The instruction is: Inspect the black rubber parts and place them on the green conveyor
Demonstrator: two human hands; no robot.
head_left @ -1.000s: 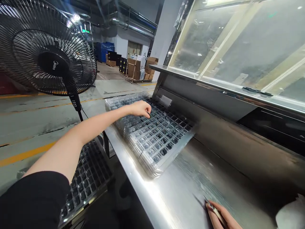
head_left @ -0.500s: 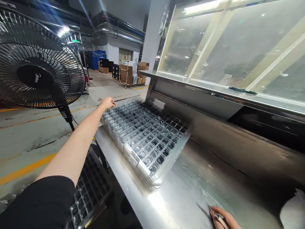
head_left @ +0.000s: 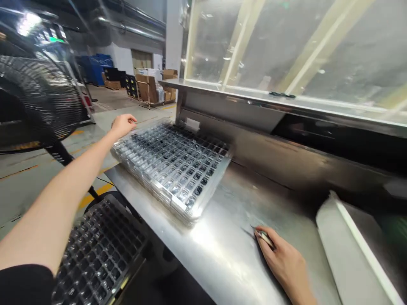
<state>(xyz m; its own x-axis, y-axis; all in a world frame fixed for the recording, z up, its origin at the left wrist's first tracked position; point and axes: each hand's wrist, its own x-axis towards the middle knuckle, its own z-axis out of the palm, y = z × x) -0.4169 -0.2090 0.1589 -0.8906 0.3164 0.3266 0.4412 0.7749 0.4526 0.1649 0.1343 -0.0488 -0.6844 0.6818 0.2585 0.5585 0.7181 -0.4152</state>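
A stack of clear plastic trays [head_left: 178,169] lies on the metal bench [head_left: 219,245], its many small pockets holding dark pieces. Over the far left corner of the stack is my left hand [head_left: 123,125], its fingers curled; whether anything is between them is too small to tell. My right hand [head_left: 281,256] rests low over the bench, right of the stack, with its fingers closed on a thin pointed tool [head_left: 265,239] whose dark tip points up and left.
A black fan [head_left: 41,97] stands at the left. Below the bench edge lies another pocketed tray [head_left: 101,250]. A white bin [head_left: 356,245] is at the right. Above the bench back runs a metal ledge [head_left: 248,100] under a clear panel; boxes stand farther off.
The view has shifted right and down. My left hand has lifted slightly from the tray corner. My right hand, with the tool, shows more fully, and more of the white bin is in view.
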